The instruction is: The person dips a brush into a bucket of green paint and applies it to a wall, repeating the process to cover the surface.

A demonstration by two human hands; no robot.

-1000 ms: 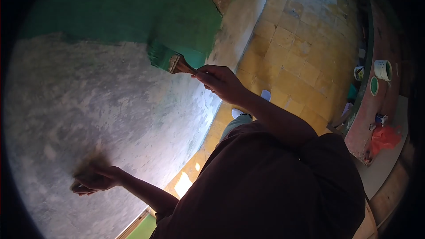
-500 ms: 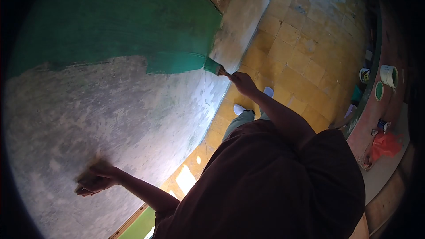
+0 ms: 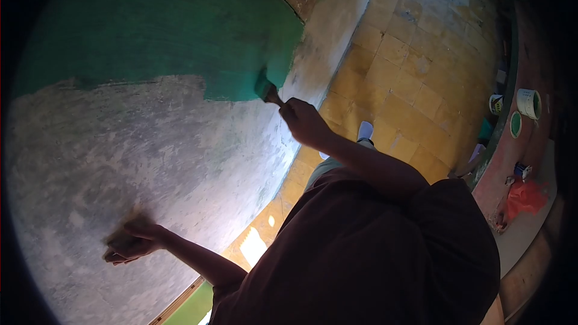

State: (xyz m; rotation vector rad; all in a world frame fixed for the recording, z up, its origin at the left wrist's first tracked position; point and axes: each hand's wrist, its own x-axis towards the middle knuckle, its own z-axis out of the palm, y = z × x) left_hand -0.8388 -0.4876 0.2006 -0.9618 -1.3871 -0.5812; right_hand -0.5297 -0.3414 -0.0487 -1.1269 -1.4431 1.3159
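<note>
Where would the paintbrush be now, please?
In the head view, the paintbrush is above centre, in the right hand, at the lower right of the green paint.

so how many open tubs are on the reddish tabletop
2: the larger white tub and, right beside it, the smaller green-lined tub. Others may be hidden in the dark picture edge.

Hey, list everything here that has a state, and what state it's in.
Wall: partly green, otherwise bare grey
Paintbrush: held, at the green part
Right hand: closed on the paintbrush
Left hand: partly curled, grip unclear
White tub: open
Small container: green inside
Red bag: crumpled
</note>
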